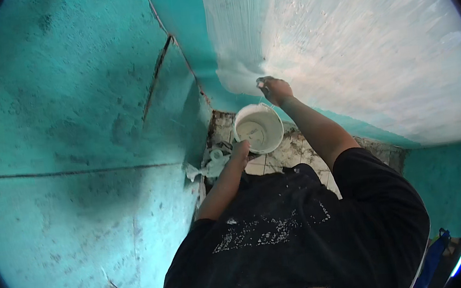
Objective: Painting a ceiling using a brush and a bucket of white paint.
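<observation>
My left hand (241, 151) grips the near rim of a white bucket (278, 129), which is tilted so that its inside shows whitish residue or paint. Beyond the bucket, my right hand (278, 90) is closed close to the painted wall. What looks like a paintbrush (261, 82) is in its fist, mostly hidden by the fingers. Streaky white paint (343, 36) covers much of this wall, thinner toward the upper left, over a turquoise ground (185, 8).
At my left rises a stained turquoise wall (69, 105) with a dark crack (157, 76). A whitish plastic item (215, 162) lies by the corner left of the bucket. Dirty pale tiles (285, 155) form the floor. Blue and dark items (436, 254) show at lower right.
</observation>
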